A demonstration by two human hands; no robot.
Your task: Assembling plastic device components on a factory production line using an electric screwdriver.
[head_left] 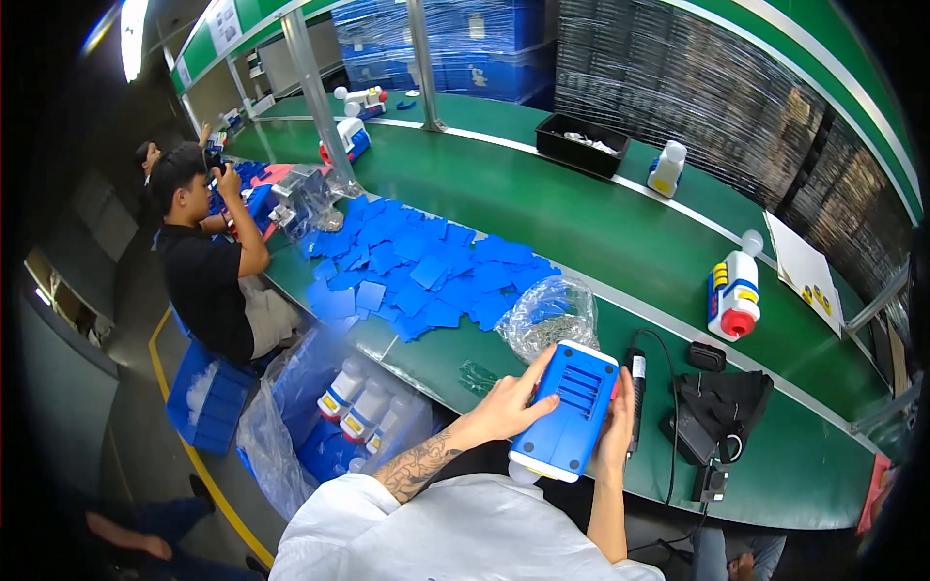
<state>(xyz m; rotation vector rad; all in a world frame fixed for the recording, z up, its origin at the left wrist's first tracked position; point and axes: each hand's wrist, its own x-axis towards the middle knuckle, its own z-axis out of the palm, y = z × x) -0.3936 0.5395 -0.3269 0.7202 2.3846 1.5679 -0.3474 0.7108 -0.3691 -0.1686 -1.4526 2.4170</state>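
Observation:
Both hands hold a blue and white plastic appliance in front of me, over the near edge of the green bench. Its blue face, with a slotted vent and dark round spots at the corners, is turned up. A whitish knob sticks out at its lower end. My left hand grips the left side, thumb lying on the blue face. Along the right edge, my right hand is closed, its fingers partly hidden behind the body. Just beyond lies a clear plastic bag of small parts. An electric screwdriver lies right of my right hand.
Blue square sheets are heaped left of the bag. On the green conveyor stands a similar appliance. A black bin sits beyond. A black pouch and cables lie right. A lined crate holds several appliances; a person sits left.

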